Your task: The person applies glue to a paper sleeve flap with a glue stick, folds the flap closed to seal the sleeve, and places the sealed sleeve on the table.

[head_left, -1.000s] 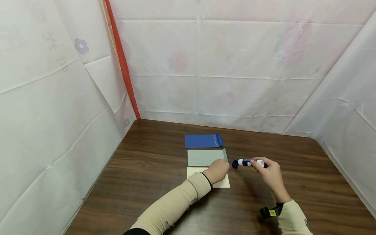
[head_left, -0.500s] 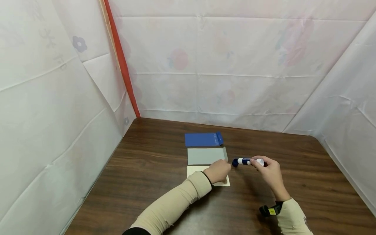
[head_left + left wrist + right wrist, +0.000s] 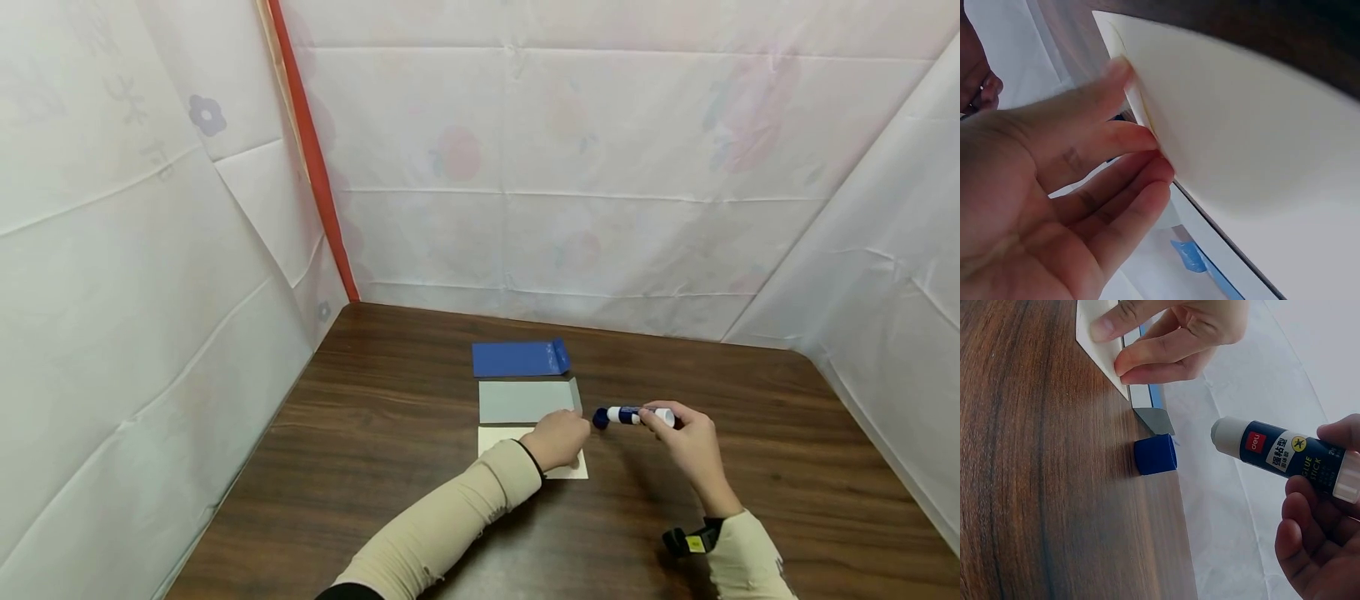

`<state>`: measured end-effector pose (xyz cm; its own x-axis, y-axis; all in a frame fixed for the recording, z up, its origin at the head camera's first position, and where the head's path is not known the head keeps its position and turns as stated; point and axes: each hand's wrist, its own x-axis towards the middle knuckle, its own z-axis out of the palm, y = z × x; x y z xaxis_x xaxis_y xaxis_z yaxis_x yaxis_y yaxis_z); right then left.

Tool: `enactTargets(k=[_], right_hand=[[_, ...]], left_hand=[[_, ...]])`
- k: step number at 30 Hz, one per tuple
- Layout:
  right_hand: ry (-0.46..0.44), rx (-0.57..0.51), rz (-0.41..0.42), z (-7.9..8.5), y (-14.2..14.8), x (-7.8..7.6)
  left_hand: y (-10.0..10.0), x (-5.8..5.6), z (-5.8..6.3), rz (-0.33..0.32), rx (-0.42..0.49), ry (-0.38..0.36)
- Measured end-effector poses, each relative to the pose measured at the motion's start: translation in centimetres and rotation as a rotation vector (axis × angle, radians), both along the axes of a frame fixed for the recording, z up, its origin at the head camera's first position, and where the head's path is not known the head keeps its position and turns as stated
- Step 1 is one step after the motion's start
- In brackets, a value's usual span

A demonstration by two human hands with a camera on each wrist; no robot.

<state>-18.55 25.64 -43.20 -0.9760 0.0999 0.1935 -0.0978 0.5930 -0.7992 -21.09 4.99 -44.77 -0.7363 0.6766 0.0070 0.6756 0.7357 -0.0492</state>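
A cream envelope (image 3: 492, 436) lies nearest of a row of three. Over its right end is my left hand (image 3: 557, 438); the left wrist view has the thumb at the crease of the flap and curled fingers at the edge, pinching it there. My right hand (image 3: 693, 446) grips a white and navy glue stick (image 3: 1294, 456) by its rear end, its uncapped tip pointing left. The blue cap (image 3: 1155, 455) sits on the table just below that tip, apart from it. Beyond the cream envelope lie a grey-green envelope (image 3: 521, 402) and a blue envelope (image 3: 512, 359).
The brown wooden table (image 3: 375, 433) is enclosed by white patterned sheets (image 3: 615, 150) at the back and both sides. A red strip (image 3: 313, 158) runs down the back left corner. A black wrist strap (image 3: 693, 542) is on the right wrist.
The left hand has shifted slightly to the right along the end of the cream envelope. The right hand and glue stick stay in place.
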Motion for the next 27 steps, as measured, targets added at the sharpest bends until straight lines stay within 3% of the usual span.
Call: enactTargets(k=[8,17,24,27], right_hand=[[-0.007,-0.006,0.003,-0.1,0.1,0.1],[-0.01,-0.011,0.003,0.0,0.1,0.3],[-0.005,-0.013,-0.004,0.0,0.0,0.3],[0.001,-0.013,-0.006,0.0,0.0,0.2]], left_hand=[[0.5,0.2,-0.1,0.02,-0.021,-0.013],[0.3,0.5,-0.2,-0.007,0.001,0.084],[0.5,0.6,0.7,0.027,-0.049,-0.035],[0.6,0.7,0.9,0.04,-0.08,-0.052]])
